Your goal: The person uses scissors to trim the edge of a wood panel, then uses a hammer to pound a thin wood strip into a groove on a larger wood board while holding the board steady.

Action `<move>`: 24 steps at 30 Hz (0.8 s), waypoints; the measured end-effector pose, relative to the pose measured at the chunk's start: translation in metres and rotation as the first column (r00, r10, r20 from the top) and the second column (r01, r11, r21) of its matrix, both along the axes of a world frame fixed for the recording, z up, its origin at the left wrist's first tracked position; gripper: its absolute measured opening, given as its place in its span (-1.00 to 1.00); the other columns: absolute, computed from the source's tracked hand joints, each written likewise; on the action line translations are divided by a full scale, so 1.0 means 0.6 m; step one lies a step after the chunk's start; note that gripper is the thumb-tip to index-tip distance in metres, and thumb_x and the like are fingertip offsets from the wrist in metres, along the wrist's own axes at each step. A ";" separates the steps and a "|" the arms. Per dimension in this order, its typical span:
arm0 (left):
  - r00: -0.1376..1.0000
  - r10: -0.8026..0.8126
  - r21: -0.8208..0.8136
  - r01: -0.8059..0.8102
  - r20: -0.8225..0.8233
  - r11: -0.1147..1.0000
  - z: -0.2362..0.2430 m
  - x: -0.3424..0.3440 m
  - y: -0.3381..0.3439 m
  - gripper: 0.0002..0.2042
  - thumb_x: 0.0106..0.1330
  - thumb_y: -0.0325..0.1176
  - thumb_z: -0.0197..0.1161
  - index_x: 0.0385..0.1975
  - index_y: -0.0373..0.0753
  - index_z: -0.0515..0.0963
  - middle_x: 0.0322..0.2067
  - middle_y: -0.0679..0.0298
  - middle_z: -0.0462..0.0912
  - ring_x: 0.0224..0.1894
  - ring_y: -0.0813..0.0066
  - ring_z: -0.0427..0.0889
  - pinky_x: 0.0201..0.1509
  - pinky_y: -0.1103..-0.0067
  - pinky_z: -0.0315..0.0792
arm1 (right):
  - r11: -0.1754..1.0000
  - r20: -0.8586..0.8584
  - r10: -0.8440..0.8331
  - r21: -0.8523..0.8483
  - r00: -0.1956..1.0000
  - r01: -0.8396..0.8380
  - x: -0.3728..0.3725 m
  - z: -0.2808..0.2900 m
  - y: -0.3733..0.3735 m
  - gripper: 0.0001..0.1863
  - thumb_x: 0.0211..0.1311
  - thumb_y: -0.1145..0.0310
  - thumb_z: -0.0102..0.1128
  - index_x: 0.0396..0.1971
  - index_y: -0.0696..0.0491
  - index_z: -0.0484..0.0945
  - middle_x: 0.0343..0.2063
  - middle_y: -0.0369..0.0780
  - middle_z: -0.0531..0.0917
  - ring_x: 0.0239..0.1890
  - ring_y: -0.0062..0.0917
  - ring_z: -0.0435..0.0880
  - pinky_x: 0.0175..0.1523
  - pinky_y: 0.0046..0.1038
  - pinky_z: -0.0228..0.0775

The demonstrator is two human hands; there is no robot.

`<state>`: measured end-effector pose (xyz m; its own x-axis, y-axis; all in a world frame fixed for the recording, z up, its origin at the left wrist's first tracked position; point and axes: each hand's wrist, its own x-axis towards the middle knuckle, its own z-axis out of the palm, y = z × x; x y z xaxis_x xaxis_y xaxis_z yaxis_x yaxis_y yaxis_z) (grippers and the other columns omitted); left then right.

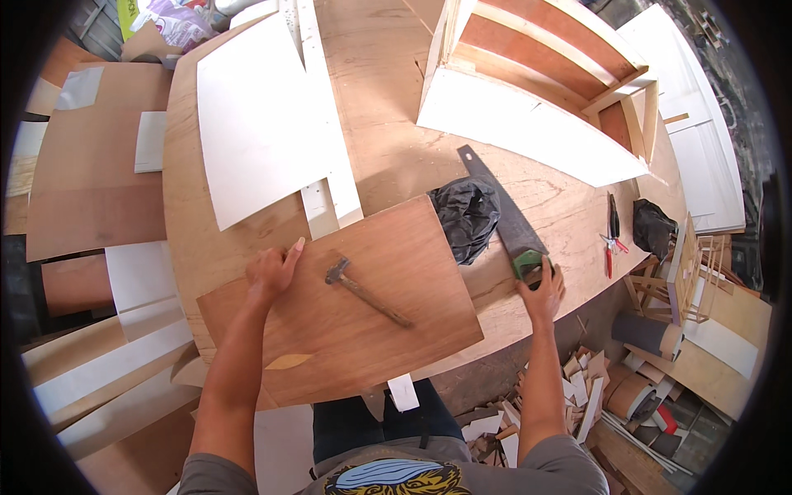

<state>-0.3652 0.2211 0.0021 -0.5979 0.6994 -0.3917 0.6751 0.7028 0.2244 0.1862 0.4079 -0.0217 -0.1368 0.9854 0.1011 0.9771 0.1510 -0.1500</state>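
A reddish-brown plywood panel (396, 272) lies at a slant across the near edge of the workbench. My left hand (272, 271) grips its far left edge, thumb on the top face and the other fingers partly hidden. On the panel rests a hammer (369, 299) with a wooden handle. To the right, my right hand (542, 289) is closed around the green handle of a handsaw (503, 206), whose dark blade lies on the bench pointing away from me. A crumpled black plastic bag (466, 219) sits between the blade and the panel.
White boards (256, 124) and a long white strip (330, 107) lie at the back left of the workbench (379, 157). A wooden cabinet frame (536, 124) stands back right. Red-handled pliers (610, 247) lie near a second black bag (654, 227). Wood offcuts (577, 384) litter the floor.
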 end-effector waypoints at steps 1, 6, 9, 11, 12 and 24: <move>1.000 -0.002 0.000 0.002 -0.001 1.000 0.000 0.001 0.002 -0.22 0.45 0.39 -0.06 -0.54 -0.29 0.72 -0.43 -0.07 0.74 -0.24 -0.09 0.72 -0.12 0.12 0.52 | 0.997 0.064 -0.078 0.023 0.995 0.077 0.000 0.004 0.010 -0.06 -0.07 -0.01 0.62 0.38 -0.10 0.45 0.33 0.03 0.43 0.35 -0.01 0.39 0.42 0.05 0.19; 1.000 0.009 -0.006 -0.009 -0.018 1.000 -0.009 0.003 0.000 -0.20 0.44 0.43 -0.09 -0.49 -0.27 0.74 -0.41 -0.07 0.75 -0.23 -0.09 0.72 -0.10 0.12 0.53 | 0.936 -0.778 -0.169 -0.319 0.605 -0.148 -0.157 0.019 0.079 -0.29 0.13 0.15 0.57 0.19 0.27 0.54 0.09 -0.02 0.67 0.17 -0.23 0.62 0.27 -0.28 0.42; 1.000 -0.007 -0.042 0.008 0.009 0.999 -0.007 0.000 0.004 -0.20 0.43 0.44 -0.11 -0.47 -0.25 0.74 -0.38 -0.04 0.75 -0.21 -0.07 0.72 -0.08 0.13 0.52 | 0.849 -0.797 -0.344 -0.490 0.497 -0.199 -0.265 0.045 0.094 -0.45 0.16 0.25 0.55 0.07 0.28 0.63 0.02 -0.10 0.71 0.11 -0.37 0.64 0.19 -0.35 0.45; 1.000 -0.014 -0.042 0.015 0.023 0.999 0.004 0.009 0.018 -0.21 0.43 0.44 -0.11 -0.47 -0.24 0.74 -0.37 -0.03 0.75 -0.20 -0.06 0.71 -0.07 0.13 0.51 | 0.786 -0.755 -0.381 -0.568 0.533 -0.244 -0.271 0.013 0.105 -0.53 0.18 0.38 0.50 0.07 0.24 0.63 -0.07 -0.18 0.74 -0.08 -0.49 0.66 0.07 -0.38 0.48; 0.999 -0.009 -0.049 0.011 0.039 0.999 0.008 0.011 0.019 -0.21 0.43 0.44 -0.11 -0.48 -0.23 0.74 -0.37 -0.02 0.75 -0.19 -0.05 0.71 -0.06 0.14 0.51 | 0.828 -0.804 -0.425 -0.531 0.415 -0.180 -0.263 -0.013 0.116 -0.65 0.18 0.47 0.44 -0.04 0.27 0.68 -0.20 -0.20 0.77 -0.19 -0.50 0.68 0.01 -0.40 0.48; 0.999 -0.038 0.012 0.039 -0.038 0.999 -0.007 0.003 0.004 -0.25 0.44 0.40 -0.05 -0.53 -0.23 0.72 -0.40 -0.01 0.75 -0.22 -0.03 0.70 -0.07 0.16 0.50 | 0.984 -0.506 0.168 0.039 0.846 -0.172 -0.247 0.134 0.105 -0.56 0.10 0.51 0.42 0.04 0.15 0.66 -0.14 0.04 0.75 -0.12 -0.07 0.74 0.09 -0.30 0.51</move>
